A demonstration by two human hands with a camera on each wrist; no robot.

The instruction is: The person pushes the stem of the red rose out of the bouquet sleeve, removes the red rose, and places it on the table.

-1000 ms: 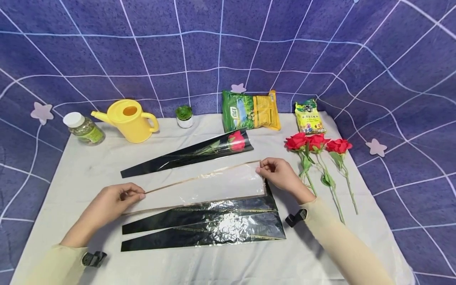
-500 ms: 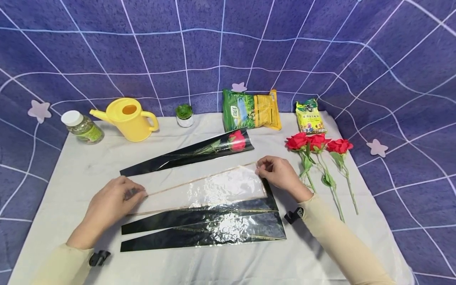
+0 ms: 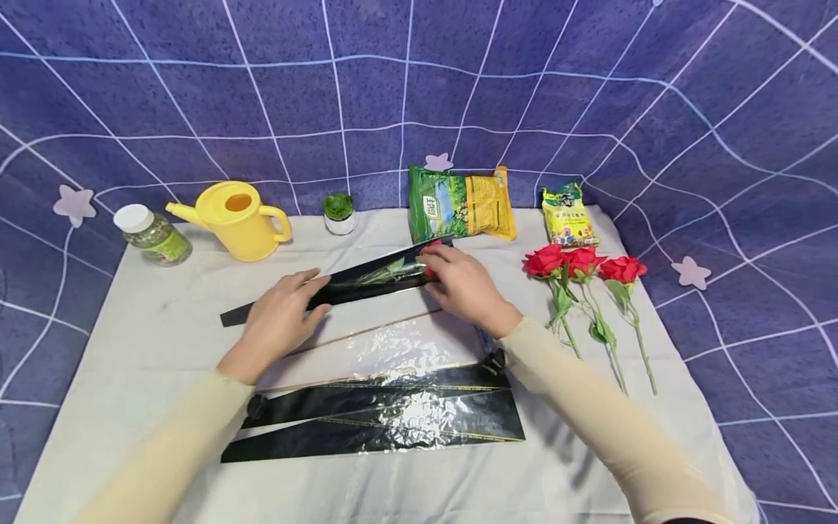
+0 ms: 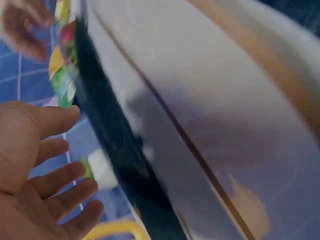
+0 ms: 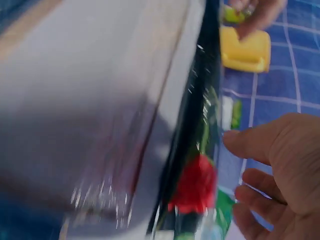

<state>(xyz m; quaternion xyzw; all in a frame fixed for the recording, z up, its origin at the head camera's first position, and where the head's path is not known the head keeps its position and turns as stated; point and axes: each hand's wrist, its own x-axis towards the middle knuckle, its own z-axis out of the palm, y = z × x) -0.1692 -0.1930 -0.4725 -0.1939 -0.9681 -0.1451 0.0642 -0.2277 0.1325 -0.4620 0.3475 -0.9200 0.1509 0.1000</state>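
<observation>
A long tapered black flower sleeve (image 3: 356,285) lies toward the back, with a red rose (image 5: 194,186) inside its clear front. Over its narrower half reaches my left hand (image 3: 280,314), fingers spread and relaxed. My right hand (image 3: 468,290) overlaps the wide end and partly covers the rose in the head view; the right wrist view shows its fingers loosely bent around nothing. Nearer me lies a clear sleeve (image 3: 386,351) with thin brown edges, no hand on it. Its near edge overlaps one of two more black sleeves (image 3: 281,445).
Three loose red roses (image 3: 622,269) lie at the right. Along the back stand a lidded jar (image 3: 157,236), a yellow watering can (image 3: 244,227), a small potted plant (image 3: 339,212), a green-and-yellow bag (image 3: 461,204) and a smaller packet (image 3: 568,217). Behind them hangs blue gridded cloth (image 3: 366,94).
Both hands have let go of the clear sleeve, which now lies flat. They have moved away from me, to the black sleeve with the rose in it.
</observation>
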